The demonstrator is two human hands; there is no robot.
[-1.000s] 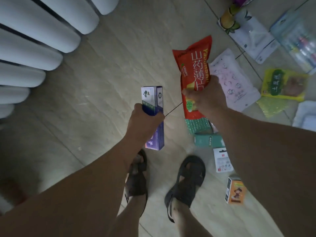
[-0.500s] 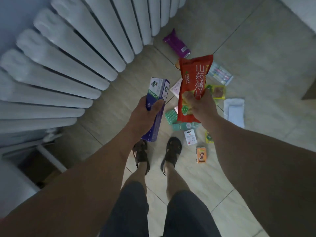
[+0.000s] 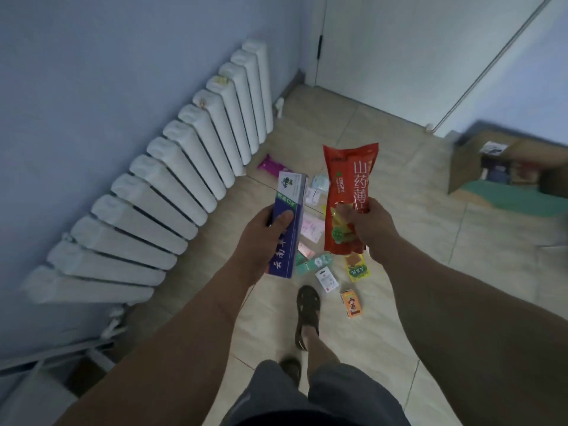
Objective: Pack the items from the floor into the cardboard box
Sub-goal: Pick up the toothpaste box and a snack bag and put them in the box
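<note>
We count two hands: our left hand [image 3: 261, 238] grips one long purple-and-white carton [image 3: 287, 224], our right hand [image 3: 370, 224] one red crisp bag [image 3: 345, 192]. On the floor below both grips we make out one magenta packet [image 3: 270, 163], one small orange box [image 3: 352, 303], one white card pack [image 3: 326, 278], one yellow-green sachet [image 3: 356, 267], and several pale packets too overlapped to count. Beyond the right grip stands one open brown cardboard box [image 3: 464, 167].
</note>
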